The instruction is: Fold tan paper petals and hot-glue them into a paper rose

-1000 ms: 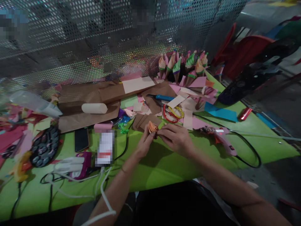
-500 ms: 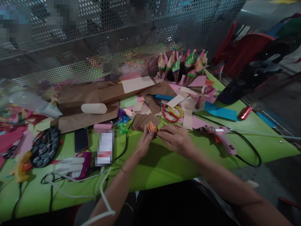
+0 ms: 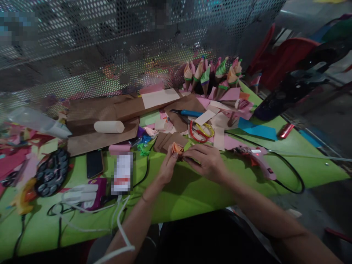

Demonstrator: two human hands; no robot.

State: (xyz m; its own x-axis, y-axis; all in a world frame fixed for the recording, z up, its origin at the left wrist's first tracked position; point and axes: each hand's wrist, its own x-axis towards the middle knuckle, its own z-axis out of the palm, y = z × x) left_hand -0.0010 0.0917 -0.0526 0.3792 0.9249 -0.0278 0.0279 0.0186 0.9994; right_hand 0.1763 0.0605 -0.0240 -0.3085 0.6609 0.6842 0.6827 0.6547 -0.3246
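Note:
An orange paper swirl (image 3: 177,148), pleated in folds like soft ice cream, is held above the green table. My left hand (image 3: 168,165) is closed around its left and lower side, thumb in front. The fingers of my right hand (image 3: 205,161) are pinched together at its right lower edge, and the contact point is mostly hidden. Just behind the hands lie brown paper pieces (image 3: 162,141). Scissors with red and yellow handles (image 3: 200,131) rest beyond my right hand. A pink glue gun (image 3: 261,161) lies to its right.
Paper ice cream cones (image 3: 205,79) stand at the back right near a perforated metal screen (image 3: 110,47). A blue-handled cutter (image 3: 189,113) lies among paper scraps. Leftward are a phone (image 3: 95,164), a purple power strip (image 3: 95,192) with cables, a white roll (image 3: 109,127) and a yellow glue gun (image 3: 26,196).
The orange paper swirl has turned slightly between my fingers. Both hands keep their grip in nearly the same place, and the camera view has shifted a little.

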